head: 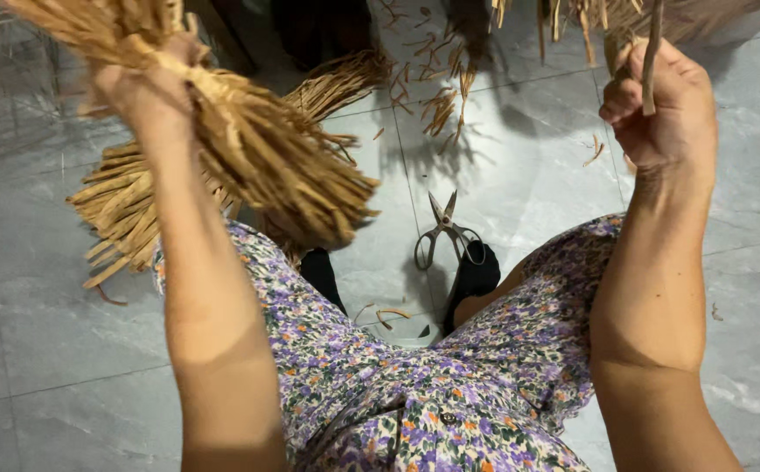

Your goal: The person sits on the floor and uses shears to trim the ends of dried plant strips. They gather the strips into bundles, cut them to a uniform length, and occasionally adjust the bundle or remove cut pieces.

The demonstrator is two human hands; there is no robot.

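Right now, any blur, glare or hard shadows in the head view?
Head view: left hand and its straw bundle are soft, close to the lens; scissors on the grey tile floor are sharp; dark shadows fall on tiles near the top; faint sheen, no harsh glare.

bare tile (528, 175) between hands; scissors (446, 232), straw bundle (258, 149) obstruct

We see no packages, labels, signs or screens here.
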